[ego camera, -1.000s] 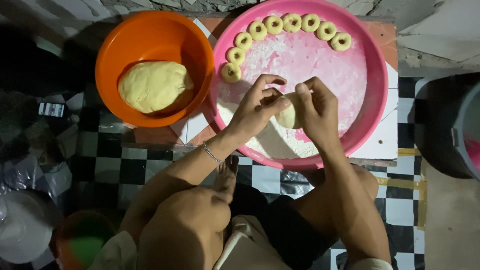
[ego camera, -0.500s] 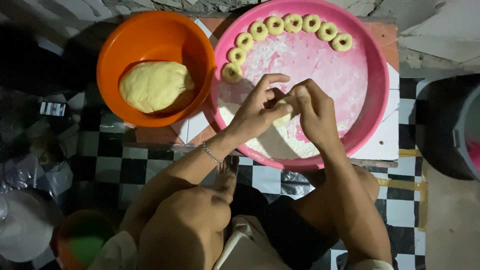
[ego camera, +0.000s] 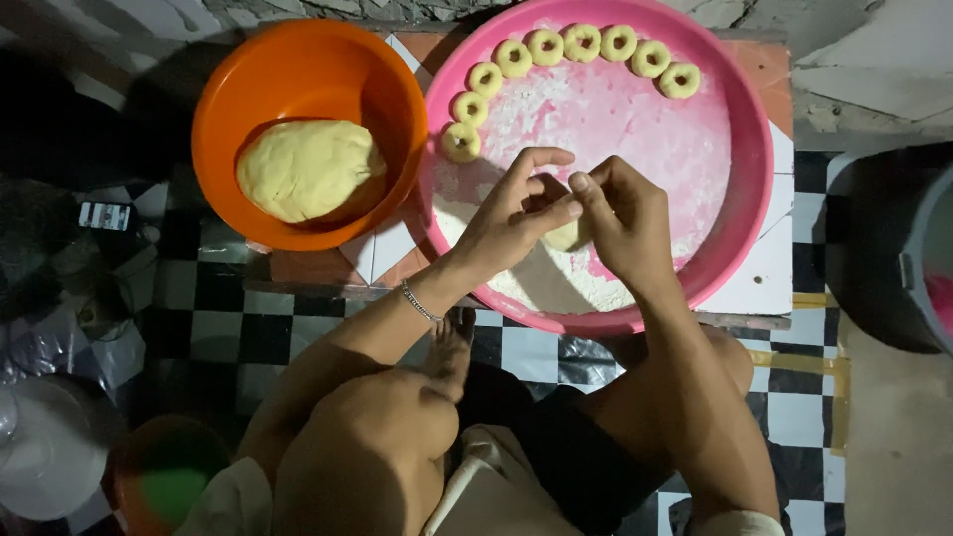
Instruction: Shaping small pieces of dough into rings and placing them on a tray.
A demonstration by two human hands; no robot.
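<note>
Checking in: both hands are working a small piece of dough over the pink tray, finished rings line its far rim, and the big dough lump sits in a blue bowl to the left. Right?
Not quite. The bowl holding the big dough lump is orange, not blue, as the head view shows. Otherwise correct: the left hand and right hand pinch a small piece of dough over the pink tray, with rings along its far rim.

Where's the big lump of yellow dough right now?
In the head view, the big lump of yellow dough sits inside the round orange plastic bowl at upper left, beside the round pink plastic tray and left of both hands.
</note>
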